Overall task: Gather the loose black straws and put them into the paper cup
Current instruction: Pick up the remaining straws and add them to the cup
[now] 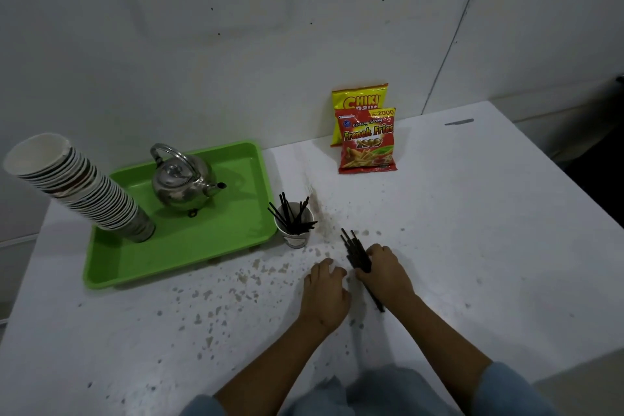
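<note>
A bundle of black straws (356, 253) is clamped in the right hand (385, 272), fingers curled around its middle; the long axis runs from near-right to far-left, the far ends fanned slightly and pointing toward the paper cup (294, 230), the near end of at least one straw projecting below the hand onto the table. The left hand (326, 292) is laid palm-down on the white table (472, 230) just beside the bundle, fingers loosely bent and gripping nothing. The cup stands upright just off the right edge of the green plastic tray (189, 257), already holding thin black straws splayed at varied angles past its rim. Bare tabletop, speckled with brownish chips and stains, lies between hands and cup; wide open room is seen to the right. On the tray, a shiny metal kettle (184, 184) and a tall leaning stack of paper cups (87, 192) are noted. Two glossy snack packets (368, 142) are propped against the wall at the far edge.
</note>
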